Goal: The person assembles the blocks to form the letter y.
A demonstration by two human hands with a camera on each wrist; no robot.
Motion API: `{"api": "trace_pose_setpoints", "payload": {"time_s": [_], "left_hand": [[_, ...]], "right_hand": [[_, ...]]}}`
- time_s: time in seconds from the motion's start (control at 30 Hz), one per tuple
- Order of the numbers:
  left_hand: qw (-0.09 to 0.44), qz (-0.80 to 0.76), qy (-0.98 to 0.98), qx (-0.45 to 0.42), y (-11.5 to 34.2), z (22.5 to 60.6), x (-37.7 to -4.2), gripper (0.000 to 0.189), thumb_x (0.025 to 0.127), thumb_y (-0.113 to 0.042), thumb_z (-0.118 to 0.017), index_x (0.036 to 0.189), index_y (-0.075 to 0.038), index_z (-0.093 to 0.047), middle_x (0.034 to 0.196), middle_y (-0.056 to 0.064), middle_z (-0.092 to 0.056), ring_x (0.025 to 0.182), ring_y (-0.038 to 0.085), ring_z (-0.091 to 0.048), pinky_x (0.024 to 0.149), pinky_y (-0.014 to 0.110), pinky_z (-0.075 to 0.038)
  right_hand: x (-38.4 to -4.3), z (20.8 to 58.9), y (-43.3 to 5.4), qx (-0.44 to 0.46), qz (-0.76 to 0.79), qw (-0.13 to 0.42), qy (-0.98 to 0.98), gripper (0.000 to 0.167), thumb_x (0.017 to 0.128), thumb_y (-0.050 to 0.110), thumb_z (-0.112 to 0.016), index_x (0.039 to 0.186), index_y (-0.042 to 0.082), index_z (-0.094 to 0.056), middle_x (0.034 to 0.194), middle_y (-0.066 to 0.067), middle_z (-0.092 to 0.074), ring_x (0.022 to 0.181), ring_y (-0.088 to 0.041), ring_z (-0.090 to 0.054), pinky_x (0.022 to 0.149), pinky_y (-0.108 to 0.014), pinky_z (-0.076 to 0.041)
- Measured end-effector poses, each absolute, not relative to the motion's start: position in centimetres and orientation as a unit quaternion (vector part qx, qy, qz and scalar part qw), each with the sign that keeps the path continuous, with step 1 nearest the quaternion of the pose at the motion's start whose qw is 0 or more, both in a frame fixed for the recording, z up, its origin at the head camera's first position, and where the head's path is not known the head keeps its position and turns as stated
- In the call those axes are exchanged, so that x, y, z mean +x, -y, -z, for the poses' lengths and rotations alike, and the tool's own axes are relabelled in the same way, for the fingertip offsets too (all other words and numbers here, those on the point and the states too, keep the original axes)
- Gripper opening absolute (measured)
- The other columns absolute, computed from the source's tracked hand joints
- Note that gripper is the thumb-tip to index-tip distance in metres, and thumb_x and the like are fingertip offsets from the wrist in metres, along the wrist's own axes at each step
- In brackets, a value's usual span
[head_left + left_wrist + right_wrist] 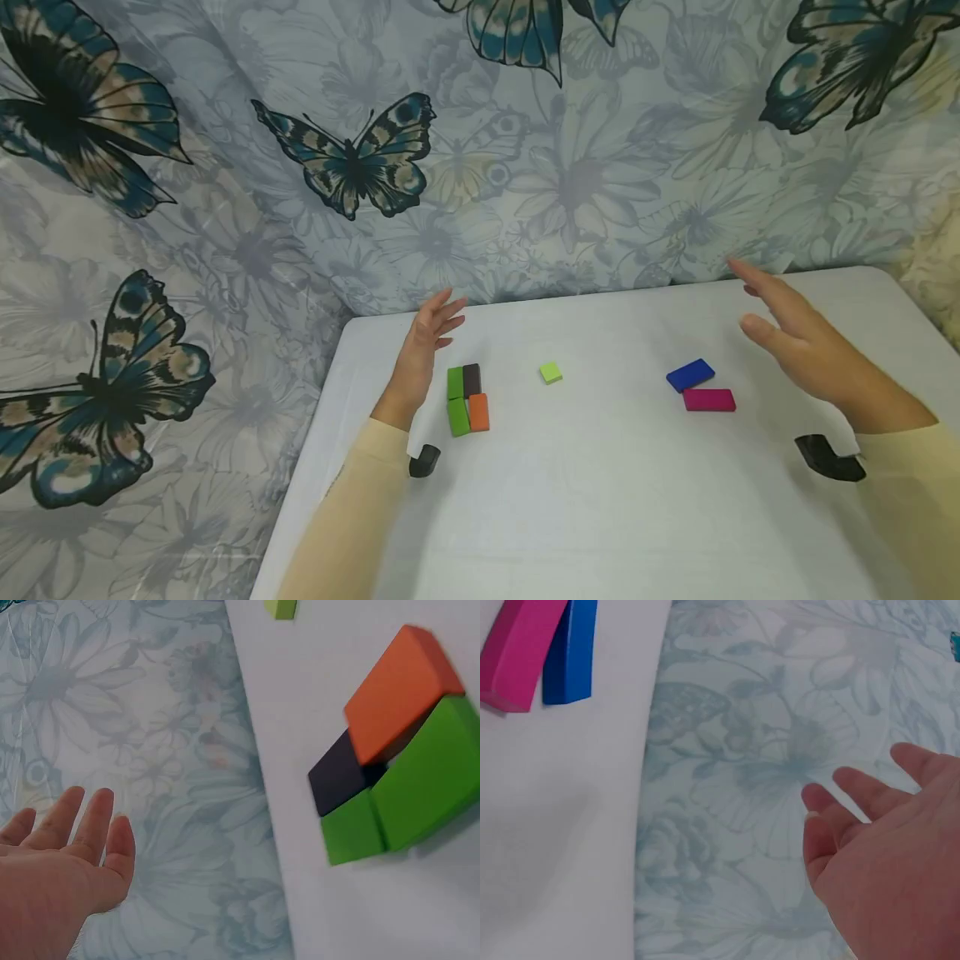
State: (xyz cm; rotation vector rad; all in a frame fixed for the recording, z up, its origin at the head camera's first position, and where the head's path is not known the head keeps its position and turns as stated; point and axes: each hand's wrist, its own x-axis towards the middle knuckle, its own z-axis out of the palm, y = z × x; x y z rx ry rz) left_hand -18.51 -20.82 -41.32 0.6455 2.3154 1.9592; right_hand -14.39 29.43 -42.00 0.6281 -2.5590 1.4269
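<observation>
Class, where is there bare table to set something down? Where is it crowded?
Bare: the table between the lime block and blue block, and the near stretch between the sleeves. Crowded: beside the left hand, where four blocks cluster, and where the magenta block crowds the blue.

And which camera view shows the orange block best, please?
The left wrist view shows the orange block best, because it appears largest there. The head view shows it much smaller, beside a green block. The right wrist view does not show it at all.
</observation>
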Motion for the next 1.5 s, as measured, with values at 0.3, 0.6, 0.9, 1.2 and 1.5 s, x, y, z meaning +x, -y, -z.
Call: {"api": "trace_pose_setpoints", "payload": {"time_s": [0.3, 0.6, 0.9, 1.2, 1.5], "left_hand": [[0.045, -0.693, -0.699, 0.170, 18.5, 45.1, -17.5, 0.110, 0.099, -0.090, -0.027, 0.168, -0.004, -0.031, 0.162, 0.022, -0.050, 0.145, 0.046, -0.047, 0.112, 0.063, -0.034], [0.065, -0.715, -0.679, 0.153, 15.7, 48.0, -16.4, 0.099, 0.105, -0.082, -0.025, 0.167, -0.005, -0.035, 0.161, 0.023, -0.051, 0.144, 0.045, -0.047, 0.110, 0.061, -0.035], [0.080, -0.759, -0.635, 0.116, 12.1, 50.7, -15.5, 0.103, 0.105, -0.083, -0.025, 0.164, -0.001, -0.039, 0.160, 0.024, -0.050, 0.147, 0.051, -0.038, 0.108, 0.052, -0.035], [0.042, -0.751, -0.655, 0.079, 10.3, 53.3, -15.4, 0.063, 0.119, -0.042, -0.024, 0.162, -0.001, -0.043, 0.159, 0.018, -0.050, 0.146, 0.040, -0.040, 0.114, 0.054, -0.036], [0.002, -0.695, -0.716, 0.061, 9.0, 54.5, -17.0, 0.054, 0.117, -0.040, -0.050, 0.156, -0.004, -0.054, 0.146, 0.006, -0.065, 0.134, 0.028, -0.059, 0.109, 0.046, -0.050]], "right_hand": [[-13.4, 44.9, -30.1, 0.189, -0.532, 0.064, 0.823, 0.062, 0.115, 0.009, -0.038, 0.175, 0.011, -0.022, 0.174, 0.000, -0.028, 0.145, -0.005, -0.032, 0.105, -0.006, -0.027], [-12.8, 47.3, -30.1, 0.165, -0.555, 0.059, 0.813, 0.059, 0.116, 0.012, -0.034, 0.174, 0.016, -0.028, 0.168, 0.006, -0.035, 0.143, -0.005, -0.033, 0.114, -0.020, -0.017], [-11.6, 49.6, -30.1, 0.103, -0.572, 0.017, 0.813, 0.058, 0.117, 0.024, -0.035, 0.175, 0.028, -0.027, 0.167, 0.002, -0.037, 0.142, -0.008, -0.037, 0.118, -0.026, -0.019], [-10.6, 52.3, -29.8, 0.071, -0.556, 0.035, 0.827, 0.056, 0.117, 0.017, -0.042, 0.173, 0.016, -0.032, 0.160, 0.000, -0.049, 0.133, -0.002, -0.047, 0.095, -0.010, -0.038], [-10.5, 53.2, -29.9, 0.042, -0.502, -0.009, 0.864, 0.062, 0.112, 0.022, -0.064, 0.167, 0.007, -0.040, 0.150, -0.008, -0.057, 0.126, 0.004, -0.044, 0.091, -0.003, -0.035]]}}
